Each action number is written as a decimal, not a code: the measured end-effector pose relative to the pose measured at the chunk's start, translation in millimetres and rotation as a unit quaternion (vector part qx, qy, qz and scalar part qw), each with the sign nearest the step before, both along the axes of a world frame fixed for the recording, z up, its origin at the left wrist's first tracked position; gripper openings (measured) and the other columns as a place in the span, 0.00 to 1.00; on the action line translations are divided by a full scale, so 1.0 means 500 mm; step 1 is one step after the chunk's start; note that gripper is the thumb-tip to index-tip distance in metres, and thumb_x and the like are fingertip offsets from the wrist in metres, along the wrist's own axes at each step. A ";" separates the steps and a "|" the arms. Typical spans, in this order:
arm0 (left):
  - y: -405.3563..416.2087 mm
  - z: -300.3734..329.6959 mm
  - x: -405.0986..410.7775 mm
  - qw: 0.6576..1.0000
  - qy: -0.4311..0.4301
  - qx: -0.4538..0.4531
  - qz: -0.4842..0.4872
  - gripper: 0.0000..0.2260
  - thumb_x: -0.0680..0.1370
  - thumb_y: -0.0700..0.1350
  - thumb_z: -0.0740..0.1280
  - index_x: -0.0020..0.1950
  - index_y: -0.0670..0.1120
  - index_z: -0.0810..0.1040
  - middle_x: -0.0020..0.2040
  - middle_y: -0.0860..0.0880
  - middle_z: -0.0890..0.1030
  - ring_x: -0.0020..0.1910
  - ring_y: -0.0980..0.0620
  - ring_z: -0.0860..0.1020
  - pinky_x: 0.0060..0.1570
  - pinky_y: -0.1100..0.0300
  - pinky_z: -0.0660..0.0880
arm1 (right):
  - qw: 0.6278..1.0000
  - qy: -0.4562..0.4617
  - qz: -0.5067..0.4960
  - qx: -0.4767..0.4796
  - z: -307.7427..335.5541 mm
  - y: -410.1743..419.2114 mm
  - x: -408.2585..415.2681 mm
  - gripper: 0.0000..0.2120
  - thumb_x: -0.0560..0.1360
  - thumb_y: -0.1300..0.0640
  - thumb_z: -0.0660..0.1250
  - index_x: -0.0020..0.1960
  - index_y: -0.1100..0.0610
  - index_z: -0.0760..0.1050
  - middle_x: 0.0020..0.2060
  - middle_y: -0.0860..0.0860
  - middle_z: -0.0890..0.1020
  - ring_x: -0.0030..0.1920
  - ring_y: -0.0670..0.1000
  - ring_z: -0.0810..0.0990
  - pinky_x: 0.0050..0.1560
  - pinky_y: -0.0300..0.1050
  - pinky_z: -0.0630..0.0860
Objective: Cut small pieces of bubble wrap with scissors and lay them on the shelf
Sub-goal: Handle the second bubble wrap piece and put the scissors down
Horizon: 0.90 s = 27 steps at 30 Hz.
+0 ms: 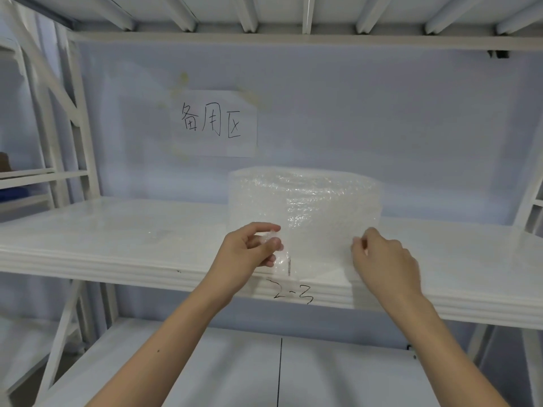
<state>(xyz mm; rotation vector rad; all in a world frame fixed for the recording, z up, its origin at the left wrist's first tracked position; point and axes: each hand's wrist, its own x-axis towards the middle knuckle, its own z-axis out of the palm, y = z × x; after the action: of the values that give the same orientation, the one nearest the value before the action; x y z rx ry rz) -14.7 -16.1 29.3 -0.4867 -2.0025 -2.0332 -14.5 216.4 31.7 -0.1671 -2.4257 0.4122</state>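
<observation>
A roll of clear bubble wrap [305,192] stands on the white shelf [117,245], right of centre. A loose sheet of it [318,251] hangs forward from the roll down to the shelf's front edge. My left hand [249,254] pinches the sheet's left edge between thumb and fingers. My right hand [382,259] pinches its right edge. The sheet is stretched between both hands. No scissors are in view.
A paper sign with handwritten characters [214,123] is stuck on the blue back wall. "2-3" [293,293] is written on the shelf's front lip. A lower shelf [235,371] lies beneath my arms. White frame posts [79,118] stand at left.
</observation>
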 end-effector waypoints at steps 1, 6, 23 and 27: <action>-0.006 0.002 -0.001 1.000 -0.002 0.004 0.004 0.07 0.77 0.37 0.69 0.54 0.45 0.81 0.39 0.46 0.86 0.32 0.52 0.78 0.43 0.59 0.81 | 0.996 0.022 0.069 -0.051 0.007 -0.025 0.009 0.13 0.79 0.49 0.57 0.42 0.56 0.73 0.33 0.53 0.79 0.37 0.59 0.75 0.39 0.47 0.73; -0.034 0.004 0.000 1.000 0.008 0.010 0.018 0.02 0.77 0.36 0.69 0.48 0.41 0.80 0.39 0.45 0.86 0.33 0.51 0.79 0.42 0.59 0.81 | 0.911 -0.027 0.333 -0.242 0.024 -0.161 0.022 0.11 0.75 0.51 0.64 0.39 0.53 0.81 0.35 0.52 0.83 0.38 0.54 0.81 0.45 0.54 0.80; -0.132 -0.002 -0.015 0.954 0.094 -0.216 0.183 0.10 0.75 0.38 0.70 0.53 0.47 0.86 0.49 0.54 0.82 0.43 0.56 0.80 0.44 0.72 0.73 | 0.714 -0.260 0.425 -0.492 0.017 -0.289 -0.035 0.13 0.73 0.57 0.72 0.48 0.68 0.82 0.35 0.56 0.79 0.33 0.51 0.77 0.40 0.42 0.78; -0.143 -0.006 -0.019 0.960 0.086 -0.218 0.156 0.11 0.76 0.39 0.69 0.56 0.50 0.84 0.53 0.55 0.82 0.46 0.56 0.81 0.48 0.69 0.75 | 0.703 -0.258 0.431 -0.503 0.006 -0.294 -0.043 0.09 0.73 0.62 0.71 0.49 0.67 0.81 0.34 0.55 0.80 0.31 0.49 0.77 0.37 0.41 0.77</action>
<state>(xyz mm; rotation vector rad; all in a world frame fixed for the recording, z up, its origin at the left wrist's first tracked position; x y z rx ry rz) -24.1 -87.4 26.2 -0.3798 -2.2490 -1.3230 -35.9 69.3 34.6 0.4984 -2.3160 2.3758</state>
